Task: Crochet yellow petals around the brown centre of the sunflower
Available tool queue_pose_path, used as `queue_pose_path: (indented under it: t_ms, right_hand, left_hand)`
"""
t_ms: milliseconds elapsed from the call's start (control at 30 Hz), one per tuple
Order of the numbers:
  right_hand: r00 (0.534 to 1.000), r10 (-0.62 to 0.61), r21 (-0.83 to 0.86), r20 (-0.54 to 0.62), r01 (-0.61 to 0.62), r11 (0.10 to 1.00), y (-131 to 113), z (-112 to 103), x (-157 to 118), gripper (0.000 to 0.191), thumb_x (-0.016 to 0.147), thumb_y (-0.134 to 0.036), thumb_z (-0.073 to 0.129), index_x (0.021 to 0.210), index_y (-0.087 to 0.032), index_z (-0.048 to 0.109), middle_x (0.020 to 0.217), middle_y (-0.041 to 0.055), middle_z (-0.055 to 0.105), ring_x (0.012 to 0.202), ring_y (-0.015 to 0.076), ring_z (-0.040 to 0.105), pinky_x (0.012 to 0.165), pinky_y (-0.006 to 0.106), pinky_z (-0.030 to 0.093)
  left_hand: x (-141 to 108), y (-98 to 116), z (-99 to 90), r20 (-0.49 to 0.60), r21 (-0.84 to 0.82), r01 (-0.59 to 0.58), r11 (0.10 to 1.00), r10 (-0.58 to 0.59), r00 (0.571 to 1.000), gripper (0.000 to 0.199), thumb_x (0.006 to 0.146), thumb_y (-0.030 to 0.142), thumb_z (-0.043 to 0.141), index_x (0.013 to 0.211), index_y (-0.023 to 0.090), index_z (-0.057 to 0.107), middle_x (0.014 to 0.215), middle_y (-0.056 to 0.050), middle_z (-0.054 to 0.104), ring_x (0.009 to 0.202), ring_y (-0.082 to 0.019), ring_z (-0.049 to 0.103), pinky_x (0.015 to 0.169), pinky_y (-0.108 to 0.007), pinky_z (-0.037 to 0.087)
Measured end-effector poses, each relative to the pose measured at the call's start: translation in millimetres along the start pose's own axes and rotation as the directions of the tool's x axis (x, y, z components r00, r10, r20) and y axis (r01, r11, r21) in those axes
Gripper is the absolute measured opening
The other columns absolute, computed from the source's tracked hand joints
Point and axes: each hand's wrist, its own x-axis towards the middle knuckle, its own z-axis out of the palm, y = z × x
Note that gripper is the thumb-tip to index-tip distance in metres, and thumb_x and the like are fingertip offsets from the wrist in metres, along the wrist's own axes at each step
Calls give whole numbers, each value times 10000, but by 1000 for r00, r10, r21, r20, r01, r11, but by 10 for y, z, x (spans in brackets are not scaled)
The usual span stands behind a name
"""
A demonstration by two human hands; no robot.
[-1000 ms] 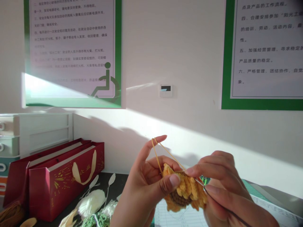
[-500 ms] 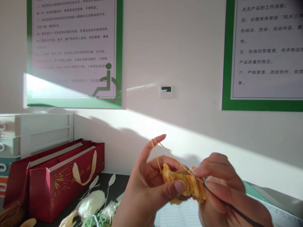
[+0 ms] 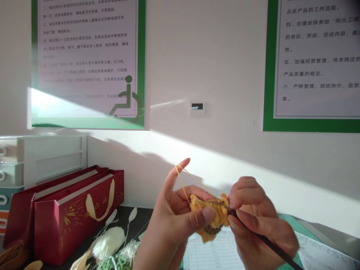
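While I hold them close together above the surface, my left hand [image 3: 176, 221] pinches a yellow-orange crocheted piece [image 3: 209, 213] between thumb and fingers, and my right hand [image 3: 260, 217] grips a dark-handled crochet hook [image 3: 270, 243], its tip at the piece's edge. Thin yellow yarn [image 3: 197, 182] runs from the piece up over my raised left index finger. A brown crocheted centre [image 3: 210, 229] shows on the underside of the piece.

Below my hands, a printed grid sheet [image 3: 210, 251] lies at the near edge of the surface [image 3: 140, 215]. Toward the right edge are a green cutting mat [image 3: 289, 225] and a white printed sheet [image 3: 323, 251]. Nearer the left corner lie a fluffy cream puff [image 3: 108, 240], green and white strands [image 3: 120, 258], and cream petals on thin wire stems [image 3: 132, 214], with brown yarn [image 3: 11, 255] and a tan petal [image 3: 35, 265] at the corner itself.

A red gift bag [image 3: 75, 221] with a cream ribbon handle [image 3: 99, 198] stands at the left, in front of a white drawer unit [image 3: 42, 157]. Farther off, on the wall [image 3: 225, 67], two green-bordered notices [image 3: 84, 56] [image 3: 312, 63] in Chinese flank a small white control panel [image 3: 197, 109].
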Motion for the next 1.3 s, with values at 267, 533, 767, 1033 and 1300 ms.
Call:
queue_pose_path:
  t_ms: [267,533,767,1033,1300]
  right_hand:
    - [994,76,-102,-82,-85,991,-131,101,16,252,882,-19,627,1055,-196,672,832,22,686,762,201,644,672,406,514]
    - [874,456,187,-171,-425,885,-219,113,81,96,1020,-180,542,975,-215,619,733,-5,640,679,154,614,670,332,521]
    - [607,790,464,87,-727,506,-161,114,93,292,993,-382,627,765,-230,526,646,-33,577,658,135,563,642,269,498]
    - [476,854,617,211,-742,261,-164,195,80,390,917,-410,716,711,-226,441,679,-40,524,638,114,489,563,212,467]
    - [519,815,586,258,-755,295,-141,186,-6,282,979,-374,652,786,-246,492,784,-27,592,722,125,564,616,229,505]
  left_hand:
    - [-61,-24,99,-73,166,-154,974,168,983,1142,791,47,856,1627,382,154,839,-3,757,755,-199,737,713,-326,623]
    - [-32,40,27,-55,151,-83,985,92,994,1053,754,84,890,1594,271,283,833,-22,765,727,-182,722,697,-293,614]
    - [-22,41,14,-54,122,-82,989,89,995,884,734,86,908,1482,201,450,849,-33,776,740,-160,716,704,-250,597]
    - [-27,-3,32,-55,109,-94,990,100,993,834,732,93,904,1454,245,515,872,-19,732,802,-169,703,751,-259,586]
    - [-46,-39,112,-92,125,-108,986,120,989,853,804,145,856,1515,315,415,919,-27,689,851,-211,691,768,-315,561]
